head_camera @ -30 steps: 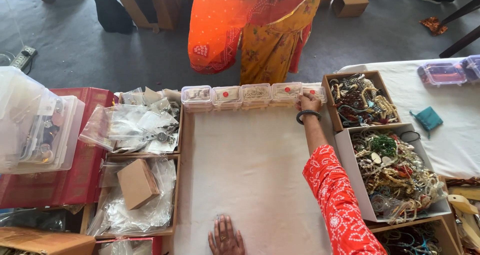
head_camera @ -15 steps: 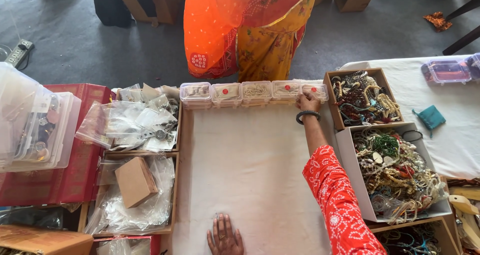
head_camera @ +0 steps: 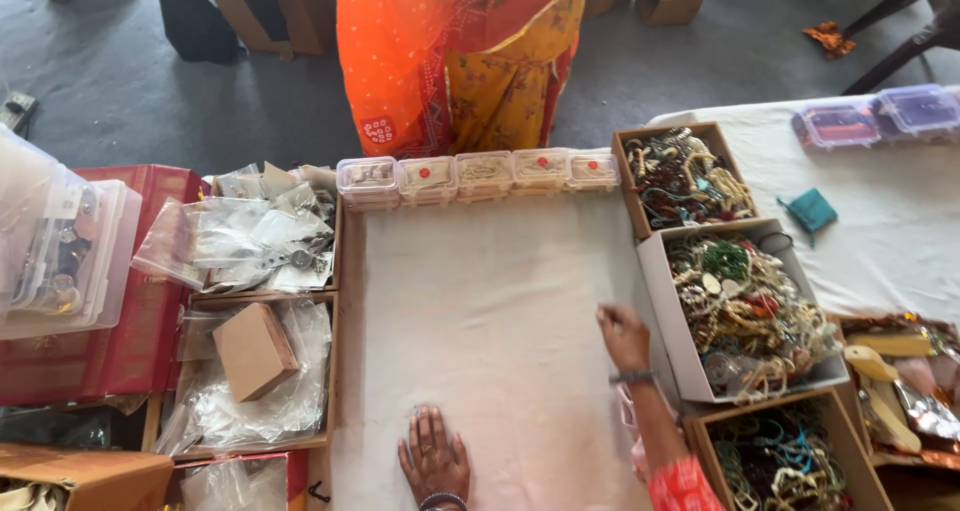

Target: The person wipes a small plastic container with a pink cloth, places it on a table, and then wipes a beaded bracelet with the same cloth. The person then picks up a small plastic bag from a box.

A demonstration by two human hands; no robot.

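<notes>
My left hand (head_camera: 433, 456) lies flat, palm down and fingers apart, on the white cloth (head_camera: 490, 301) near its front edge. My right hand (head_camera: 625, 336), with a bangle at the wrist and a red sleeve behind it, rests on the cloth beside the white box of beaded jewellery (head_camera: 745, 306). Its fingers are loosely bent and nothing shows in them. A row of small clear plastic boxes (head_camera: 480, 176) lines the cloth's far edge.
A person in an orange and yellow garment (head_camera: 460, 61) stands beyond the row. Brown boxes of beads (head_camera: 685, 176) and bangles (head_camera: 780, 461) sit at right. Trays of plastic bags (head_camera: 250, 236), a small cardboard box (head_camera: 255, 351) and clear containers (head_camera: 55, 251) fill the left.
My right hand has drawn back from the far row of small boxes to the near right of the cloth, beside the white box. My left hand stays flat on the cloth.
</notes>
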